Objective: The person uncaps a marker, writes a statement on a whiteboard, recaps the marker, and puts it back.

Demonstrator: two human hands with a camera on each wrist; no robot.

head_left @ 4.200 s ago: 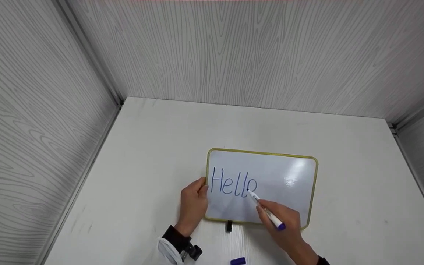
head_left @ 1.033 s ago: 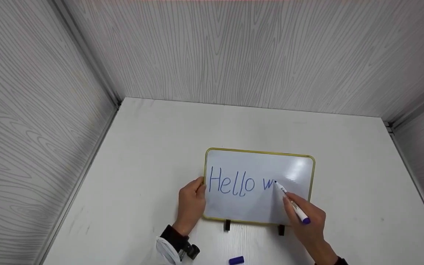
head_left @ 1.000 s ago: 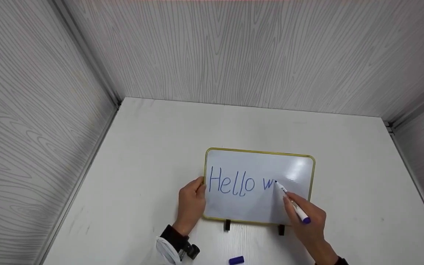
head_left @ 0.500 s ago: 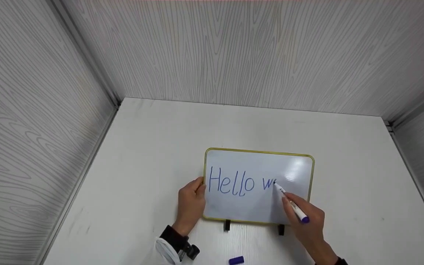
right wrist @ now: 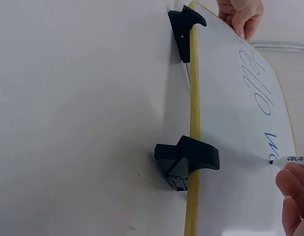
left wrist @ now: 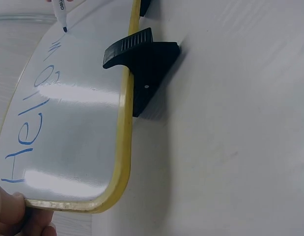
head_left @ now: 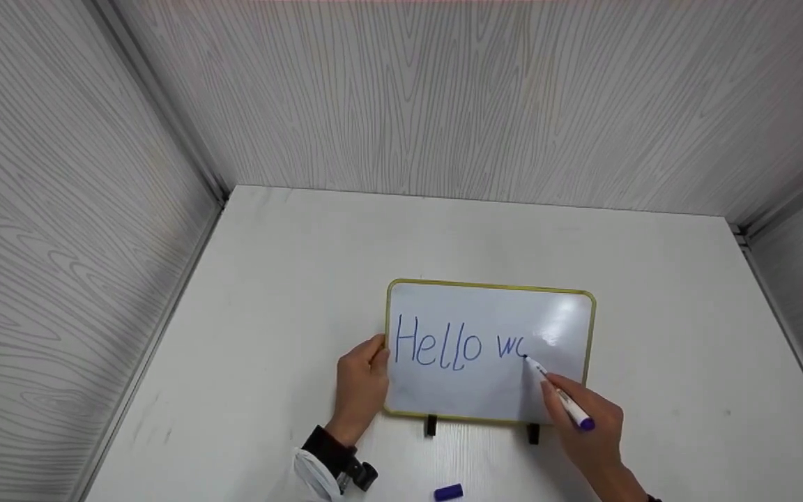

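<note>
A small whiteboard (head_left: 457, 394) with a yellow frame leans on two black clip feet (right wrist: 186, 160) at its lower edge. Blue handwriting across it reads "Hello w" plus a partly formed round letter. My left hand (head_left: 361, 383) grips the board's left edge, thumb on the front and fingers behind, as the left wrist view also shows. Between the thumb and fingers of my right hand (head_left: 590, 425) is a white marker (head_left: 569, 406) with a purple end. Its dark tip is right at the curved stroke after the "w".
A purple marker cap (head_left: 448, 493) lies on the white table (head_left: 290, 279) in front of the board. Wood-grain panels (head_left: 401, 104) stand behind and on both sides. A black wrist strap with a small camera (head_left: 360, 475) sits on my left wrist.
From "Hello", the writing has grown by a "w" and a curved stroke. My right hand has moved rightward with the marker, lately slightly down. My left hand keeps its grip on the board.
</note>
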